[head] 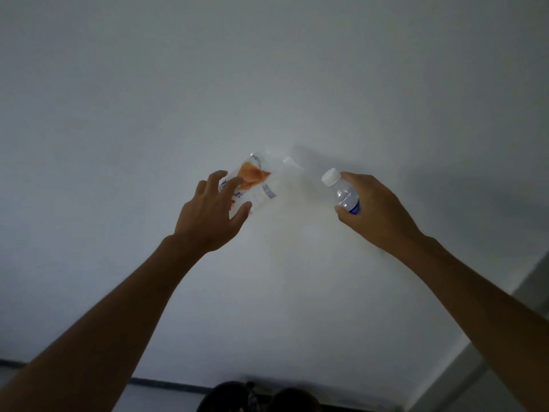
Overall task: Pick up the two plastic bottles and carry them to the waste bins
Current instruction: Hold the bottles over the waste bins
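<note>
Two dark rounded shapes (pixel 258 396), too dim to identify, sit at the bottom edge of the head view, just this side of the near edge of a plain white counter (pixel 297 292) that fills most of the frame. Two bare forearms reach out over that surface from the lower corners, converging toward its middle. The left hand (pixel 208 215) is spread wide, fingers fanned and thumb out, laid around the lower half of a clear plastic bottle with a white-and-orange printed label (pixel 255 182); the fingertips rest along the bottle's left side and the thumb tip touches its bottom end, but the grip is loose and not closed, and whether the bottle is lifted off the counter or lying on it cannot be told. That bottle is tilted, its base toward the hand and its clear neck pointing away and to the right, where it fades against the pale surface. Well to the right, apart from the first, the right hand (pixel 377 209) is wrapped firmly around a small clear plastic water bottle with a white screw cap and a blue label (pixel 344 193); fingers and thumb close around its body, leaving only the cap, shoulder and a strip of label showing at the hand's left side. The bottle leans with its cap up and to the left, toward the other bottle. A soft shadow spreads on the counter beyond the right hand. A grey band runs down the right edge of the frame beside the counter.
</note>
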Demonstrator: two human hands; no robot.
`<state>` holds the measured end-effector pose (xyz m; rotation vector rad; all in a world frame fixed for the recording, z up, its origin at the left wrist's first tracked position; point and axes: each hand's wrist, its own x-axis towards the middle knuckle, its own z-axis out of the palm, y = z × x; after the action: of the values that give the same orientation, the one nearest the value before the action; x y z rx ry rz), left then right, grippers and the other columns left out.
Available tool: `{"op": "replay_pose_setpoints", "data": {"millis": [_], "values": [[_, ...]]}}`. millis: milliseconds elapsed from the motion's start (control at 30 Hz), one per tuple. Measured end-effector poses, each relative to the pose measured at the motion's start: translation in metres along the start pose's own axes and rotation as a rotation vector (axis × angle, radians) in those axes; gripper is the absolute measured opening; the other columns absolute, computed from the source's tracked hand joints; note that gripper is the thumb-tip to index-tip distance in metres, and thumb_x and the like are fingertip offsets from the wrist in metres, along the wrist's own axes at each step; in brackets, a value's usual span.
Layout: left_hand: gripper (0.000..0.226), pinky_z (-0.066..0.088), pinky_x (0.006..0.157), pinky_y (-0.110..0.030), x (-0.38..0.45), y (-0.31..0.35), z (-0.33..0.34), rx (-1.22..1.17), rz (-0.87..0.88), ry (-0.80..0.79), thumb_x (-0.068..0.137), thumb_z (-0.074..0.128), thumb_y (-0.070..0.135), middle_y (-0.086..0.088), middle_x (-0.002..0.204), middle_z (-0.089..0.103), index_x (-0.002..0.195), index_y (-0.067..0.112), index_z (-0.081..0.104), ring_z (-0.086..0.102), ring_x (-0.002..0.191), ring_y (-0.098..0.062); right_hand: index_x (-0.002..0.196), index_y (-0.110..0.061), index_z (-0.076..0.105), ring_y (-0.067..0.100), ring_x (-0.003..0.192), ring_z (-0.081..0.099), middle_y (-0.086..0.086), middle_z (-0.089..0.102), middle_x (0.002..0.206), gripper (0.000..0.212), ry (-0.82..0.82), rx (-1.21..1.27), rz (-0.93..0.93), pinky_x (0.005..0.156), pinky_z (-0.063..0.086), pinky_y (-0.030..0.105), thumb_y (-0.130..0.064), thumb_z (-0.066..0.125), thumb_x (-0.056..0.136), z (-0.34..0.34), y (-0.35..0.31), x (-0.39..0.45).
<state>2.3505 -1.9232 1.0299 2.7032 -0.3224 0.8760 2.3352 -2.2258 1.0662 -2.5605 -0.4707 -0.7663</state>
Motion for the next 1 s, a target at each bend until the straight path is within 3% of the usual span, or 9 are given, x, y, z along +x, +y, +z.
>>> {"op": "replay_pose_setpoints", "data": {"millis": [200,467,633,767,1000], "values": [[0.063,0.05,0.075,-0.049,-0.013,-0.023,0.009,0.021,-0.042,-0.029,0.087,0.052,0.049,-0.009,0.148,0.034,0.141,0.022,0.034,0.043,0.123,-0.033,0.129,-0.02,0.044,0.024,0.103,0.056,0.007,0.057,0.119,0.058,-0.02,0.014,-0.011,0.079,0.04,0.027,-0.027,0.07,0.077,0.029,-0.002,0.004],[0.07,0.052,0.074,-0.052,-0.052,-0.045,0.062,0.005,-0.067,-0.116,0.084,0.053,0.049,-0.009,0.145,0.036,0.144,0.024,0.028,0.044,0.12,-0.033,0.129,-0.02,0.041,0.026,0.101,0.055,0.01,0.057,0.118,0.058,-0.068,0.038,0.036,0.082,0.045,0.034,-0.03,0.067,0.077,0.09,0.018,-0.028],[0.07,0.053,0.075,-0.054,-0.089,-0.062,0.118,0.008,-0.077,-0.206,0.083,0.055,0.046,-0.009,0.145,0.035,0.144,0.024,0.027,0.044,0.12,-0.034,0.13,-0.017,0.041,0.025,0.103,0.055,0.011,0.057,0.12,0.059,-0.126,0.048,0.075,0.081,0.042,0.029,-0.029,0.068,0.078,0.146,0.044,-0.063],[0.07,0.053,0.074,-0.054,-0.122,-0.078,0.173,-0.009,-0.091,-0.265,0.083,0.056,0.045,-0.009,0.145,0.036,0.144,0.024,0.028,0.046,0.119,-0.034,0.132,-0.02,0.038,0.026,0.105,0.056,0.01,0.057,0.122,0.062,-0.165,0.066,0.114,0.083,0.047,0.035,-0.032,0.067,0.078,0.198,0.066,-0.096],[0.068,0.053,0.074,-0.051,-0.211,-0.105,0.284,-0.042,-0.136,-0.381,0.084,0.058,0.04,-0.009,0.14,0.039,0.142,0.022,0.029,0.046,0.118,-0.032,0.138,-0.02,0.027,0.03,0.109,0.054,0.013,0.053,0.128,0.074,-0.216,0.104,0.213,0.084,0.042,0.033,-0.029,0.068,0.077,0.292,0.106,-0.172]]}}
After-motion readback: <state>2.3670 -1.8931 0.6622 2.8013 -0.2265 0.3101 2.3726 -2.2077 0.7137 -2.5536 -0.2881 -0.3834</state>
